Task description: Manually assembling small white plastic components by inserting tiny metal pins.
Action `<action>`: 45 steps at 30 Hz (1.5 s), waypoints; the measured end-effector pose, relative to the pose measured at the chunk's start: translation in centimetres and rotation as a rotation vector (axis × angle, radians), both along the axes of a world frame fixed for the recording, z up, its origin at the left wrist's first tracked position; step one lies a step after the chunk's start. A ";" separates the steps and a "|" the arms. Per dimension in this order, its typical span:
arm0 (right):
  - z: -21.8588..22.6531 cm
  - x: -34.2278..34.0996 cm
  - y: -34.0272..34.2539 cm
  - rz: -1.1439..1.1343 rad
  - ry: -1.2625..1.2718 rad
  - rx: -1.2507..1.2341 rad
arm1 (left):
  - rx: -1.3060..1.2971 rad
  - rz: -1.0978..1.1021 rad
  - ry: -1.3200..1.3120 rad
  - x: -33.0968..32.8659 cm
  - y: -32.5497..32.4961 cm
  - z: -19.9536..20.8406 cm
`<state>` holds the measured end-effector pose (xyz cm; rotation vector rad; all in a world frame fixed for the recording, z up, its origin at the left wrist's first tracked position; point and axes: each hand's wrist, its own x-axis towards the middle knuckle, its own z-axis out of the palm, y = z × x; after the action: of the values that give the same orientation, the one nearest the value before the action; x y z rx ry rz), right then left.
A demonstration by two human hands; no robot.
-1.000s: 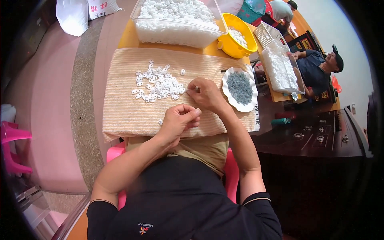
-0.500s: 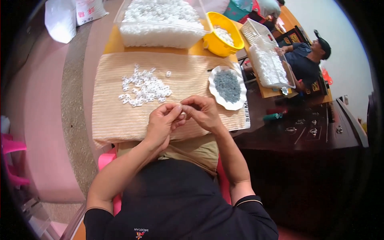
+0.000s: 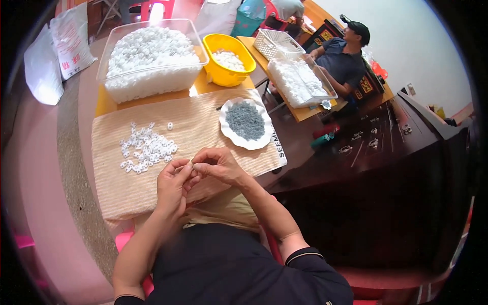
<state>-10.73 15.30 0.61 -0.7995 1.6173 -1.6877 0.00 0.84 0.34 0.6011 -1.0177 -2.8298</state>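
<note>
**Everything's at your fingertips now**

Head cam: a second ago your right hand (image 3: 218, 165) was over at the pile of white pieces (image 3: 148, 147); now it's met your left hand (image 3: 172, 185) near your edge of the striped towel (image 3: 114, 190), so the work looks to have moved there. Both grips are closed down, thumbs against fingers; a small piece (image 3: 192, 165) seems pinched between, too covered to tell its kind. The pile's toward the towel's left edge, the plate (image 3: 257, 146) of grey bits (image 3: 245, 120) along its right.
</note>
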 end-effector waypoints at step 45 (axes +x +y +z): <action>3.4 -7.8 7.7 -0.500 1.076 0.636 | -0.082 -0.096 -0.023 0.5 0.6 -0.9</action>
<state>-18.49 23.01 4.02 -1.0827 3.0718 -0.8337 0.46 1.44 -0.57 0.5934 -1.1921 -2.8516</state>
